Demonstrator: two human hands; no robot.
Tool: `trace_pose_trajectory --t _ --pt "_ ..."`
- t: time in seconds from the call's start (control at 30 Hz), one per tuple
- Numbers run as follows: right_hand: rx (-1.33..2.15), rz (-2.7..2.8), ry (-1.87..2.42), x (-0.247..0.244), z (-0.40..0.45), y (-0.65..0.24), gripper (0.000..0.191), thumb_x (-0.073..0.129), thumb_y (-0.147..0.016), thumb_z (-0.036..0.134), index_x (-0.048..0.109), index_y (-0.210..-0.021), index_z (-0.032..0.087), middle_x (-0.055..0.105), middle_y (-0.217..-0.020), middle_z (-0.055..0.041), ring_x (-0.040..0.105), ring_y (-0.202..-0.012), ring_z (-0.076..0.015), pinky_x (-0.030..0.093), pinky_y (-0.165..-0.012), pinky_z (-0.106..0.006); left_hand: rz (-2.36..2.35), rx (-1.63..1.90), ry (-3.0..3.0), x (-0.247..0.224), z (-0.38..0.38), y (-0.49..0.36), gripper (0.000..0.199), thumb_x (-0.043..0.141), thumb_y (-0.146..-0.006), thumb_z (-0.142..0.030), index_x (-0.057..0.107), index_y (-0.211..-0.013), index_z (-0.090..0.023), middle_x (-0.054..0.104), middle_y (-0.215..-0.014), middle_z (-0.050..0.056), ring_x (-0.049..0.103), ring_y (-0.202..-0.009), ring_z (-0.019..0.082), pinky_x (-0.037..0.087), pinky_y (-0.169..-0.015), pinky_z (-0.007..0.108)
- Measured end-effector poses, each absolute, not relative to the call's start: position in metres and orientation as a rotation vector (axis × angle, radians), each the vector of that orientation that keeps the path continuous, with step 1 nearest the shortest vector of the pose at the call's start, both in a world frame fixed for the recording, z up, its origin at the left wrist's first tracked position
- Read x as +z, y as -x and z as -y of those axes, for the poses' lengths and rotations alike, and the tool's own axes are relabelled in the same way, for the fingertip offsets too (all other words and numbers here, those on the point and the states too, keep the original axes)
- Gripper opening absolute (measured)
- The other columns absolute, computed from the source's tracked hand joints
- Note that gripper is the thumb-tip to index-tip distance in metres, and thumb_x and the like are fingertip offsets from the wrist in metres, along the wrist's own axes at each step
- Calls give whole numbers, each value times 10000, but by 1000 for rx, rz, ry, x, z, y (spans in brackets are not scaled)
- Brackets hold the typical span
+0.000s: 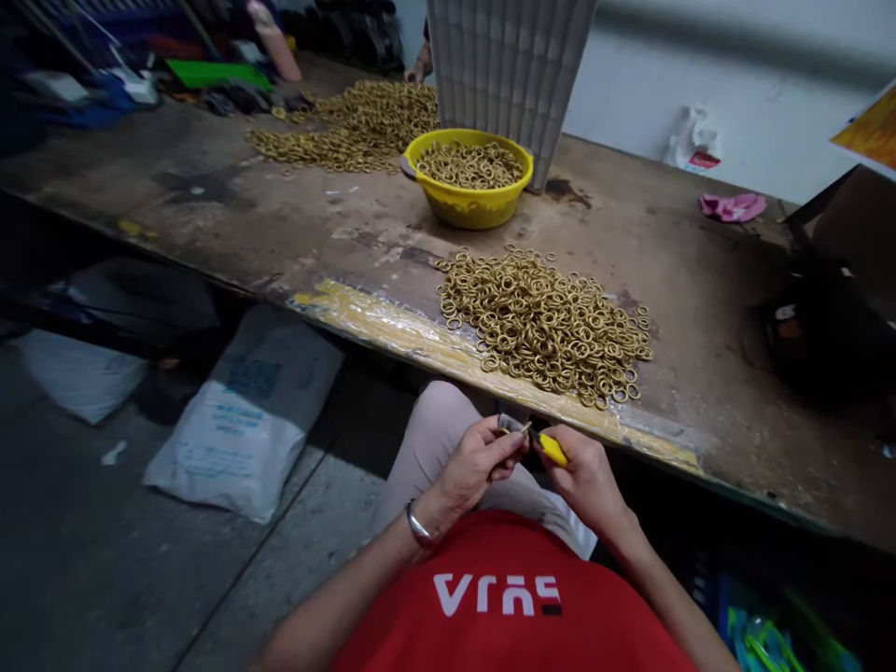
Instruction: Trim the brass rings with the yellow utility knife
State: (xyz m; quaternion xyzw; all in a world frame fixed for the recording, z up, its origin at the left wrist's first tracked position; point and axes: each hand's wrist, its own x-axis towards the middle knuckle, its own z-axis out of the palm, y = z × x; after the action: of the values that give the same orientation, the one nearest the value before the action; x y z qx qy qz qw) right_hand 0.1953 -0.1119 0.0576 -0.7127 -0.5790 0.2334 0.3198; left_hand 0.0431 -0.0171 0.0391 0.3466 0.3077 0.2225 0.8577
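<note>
My left hand (484, 454) is closed, pinching a small gold ring (524, 428) between thumb and fingers. Something grey, perhaps a wrap on a finger, shows beside the ring. My right hand (580, 467) grips a yellow-handled cutter or knife (553, 450), whose dark tip meets the ring; its exact kind is hard to make out. Both hands are close together above my lap, just off the table's front edge. Directly beyond them a heap of gold rings (546, 322) lies on the worn wooden table (294, 224).
A yellow basin (476, 201) full of rings stands behind the heap, before a tall grey ribbed panel (508, 79). Another ring pile (350, 121) spreads at the back left, near a co-worker's hand (418, 70). White sacks (245, 411) lie on the floor; a black bag (826, 327) sits right.
</note>
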Motion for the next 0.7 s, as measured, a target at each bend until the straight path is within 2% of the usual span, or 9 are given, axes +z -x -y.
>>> trace_pose_trajectory --t 0.17,0.33,0.47,0.6,0.7 --pt "424 1692 2073 58 113 -192 247 492 -797 92 651 -958 190 702 -897 -64 638 -773 -187 436 -689 -258 -648 465 -833 37 21 -45 436 790 -698 -503 550 -781 -149 514 -607 -35 353 -482 45 221 -431 168" --pt "317 1768 2206 62 111 -189 215 468 -830 81 634 -911 192 696 -858 -60 641 -749 -185 406 -649 -253 -622 440 -1011 39 20 -40 392 706 -783 -511 552 -801 -151 477 -612 -43 344 -508 61 261 -476 191" --pt "284 1803 2222 66 111 -185 194 459 -856 83 621 -896 181 694 -851 -64 641 -733 -181 385 -636 -256 -620 446 -1201 40 17 -37 304 662 -831 -437 580 -800 -145 472 -628 -35 360 -550 84 293 -518 212" --pt "323 1823 2236 64 112 -187 198 480 -832 73 620 -902 194 697 -837 -48 637 -721 -174 370 -629 -255 -655 498 -1367 51 15 -32 202 651 -818 -337 596 -743 -158 497 -628 -26 410 -581 111 343 -570 231" --pt "347 1702 2511 56 114 -203 179 503 -808 68 619 -882 183 695 -806 -68 629 -684 -192 351 -601 -269 -571 462 -1441 68 13 -22 141 648 -799 -252 590 -701 -170 535 -651 -5 457 -620 135 369 -608 248"
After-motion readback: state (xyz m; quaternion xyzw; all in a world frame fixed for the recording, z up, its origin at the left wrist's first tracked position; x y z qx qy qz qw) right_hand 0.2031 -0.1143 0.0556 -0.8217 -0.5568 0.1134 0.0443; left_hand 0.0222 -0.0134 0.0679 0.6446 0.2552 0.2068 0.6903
